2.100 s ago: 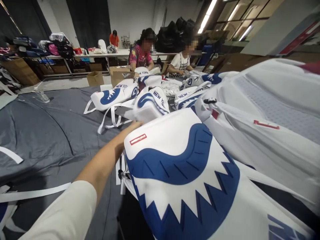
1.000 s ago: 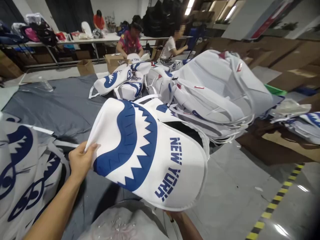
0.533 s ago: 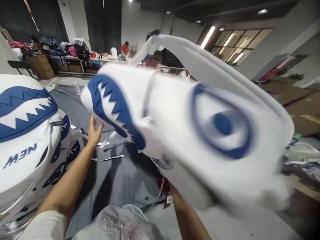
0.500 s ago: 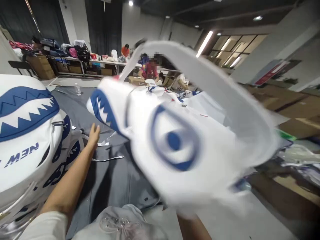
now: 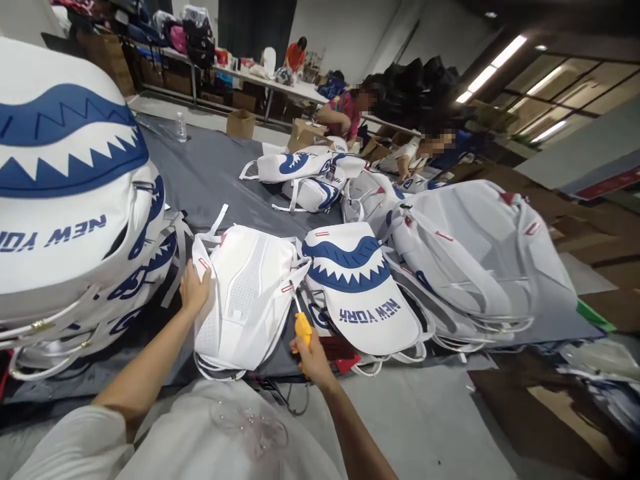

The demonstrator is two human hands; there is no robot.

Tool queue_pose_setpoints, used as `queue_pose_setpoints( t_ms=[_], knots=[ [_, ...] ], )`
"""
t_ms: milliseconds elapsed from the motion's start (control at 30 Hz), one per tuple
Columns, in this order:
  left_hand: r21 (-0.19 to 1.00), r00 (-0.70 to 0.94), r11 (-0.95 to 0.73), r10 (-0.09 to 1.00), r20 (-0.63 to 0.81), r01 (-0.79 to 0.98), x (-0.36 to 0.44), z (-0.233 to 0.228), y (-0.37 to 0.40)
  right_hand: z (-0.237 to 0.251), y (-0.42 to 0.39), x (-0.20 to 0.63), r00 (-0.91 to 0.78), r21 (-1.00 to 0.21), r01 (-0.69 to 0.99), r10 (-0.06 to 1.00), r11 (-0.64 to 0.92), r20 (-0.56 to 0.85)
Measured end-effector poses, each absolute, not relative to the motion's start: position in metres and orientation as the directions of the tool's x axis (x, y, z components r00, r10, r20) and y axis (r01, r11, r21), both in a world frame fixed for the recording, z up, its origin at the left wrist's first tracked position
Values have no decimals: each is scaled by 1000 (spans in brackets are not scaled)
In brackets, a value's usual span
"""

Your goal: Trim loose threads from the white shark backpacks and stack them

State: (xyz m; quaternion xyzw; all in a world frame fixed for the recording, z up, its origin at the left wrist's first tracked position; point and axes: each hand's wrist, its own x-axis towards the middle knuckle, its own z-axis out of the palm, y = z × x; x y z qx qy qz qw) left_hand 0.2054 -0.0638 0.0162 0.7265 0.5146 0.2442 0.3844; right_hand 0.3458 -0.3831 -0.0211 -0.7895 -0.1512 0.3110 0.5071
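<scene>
A white backpack (image 5: 237, 303) lies back panel up on the grey-covered table (image 5: 200, 167), its shoulder straps loose at both sides. My left hand (image 5: 194, 290) closes on the strap at its left edge. Beside its right edge, my right hand (image 5: 313, 350) is wrapped round a yellow-handled tool (image 5: 303, 331) with a thin shaft. The tool's tip is near the right strap; its exact kind is unclear. Just right of it lies another white backpack (image 5: 367, 327) with a blue shark-tooth mouth and NEW YORK lettering.
A tall stack of shark backpacks (image 5: 55, 260) stands close on my left. More backpacks (image 5: 480, 253) are piled to the right. Others (image 5: 305, 167) lie farther back near a plastic bottle (image 5: 181, 128). Co-workers (image 5: 347, 113) work beyond, with cardboard boxes (image 5: 241, 124) around.
The backpack that swung blurred in front of me is gone from there. My left hand has moved from reaching out to a backpack strap. My right hand now shows with the yellow-handled tool.
</scene>
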Motion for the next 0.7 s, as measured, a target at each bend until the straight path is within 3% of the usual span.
queue_pose_setpoints(
  t_ms=[67,167,233,267,333,400,467,533,600,633,700],
  knots=[
    [600,419,-351,907,29,719,200,12,-94,-8,-386,343,690,-908,26,664,-419,-287],
    [286,489,-476,872,28,832,188,4,-143,21,-394,354,707,-925,112,683,-362,-182],
    [164,460,-461,887,46,872,179,4,-163,42,-394,365,707,-933,92,682,-348,-185],
    [157,442,-441,897,30,884,174,5,-169,51,-392,370,669,-932,68,709,-356,-222],
    [264,428,-406,903,-32,875,163,12,-174,62,-384,380,521,-917,31,789,-399,-326],
    [450,466,-410,884,-17,793,153,17,-176,64,-371,391,395,-894,27,826,-448,-402],
    [621,484,-418,872,71,663,151,19,-178,63,-354,405,398,-876,57,815,-480,-421],
    [797,458,-326,886,70,509,157,16,-175,63,-334,417,455,-860,129,800,-493,-390],
    [949,402,-22,909,-112,315,168,10,-162,68,-310,427,401,-830,241,831,-502,-386],
    [961,389,185,885,-254,206,173,6,-152,72,-298,430,336,-801,312,848,-510,-410],
    [834,393,550,760,-518,36,179,-2,-130,83,-274,433,290,-686,489,843,-538,-453]
  ],
)
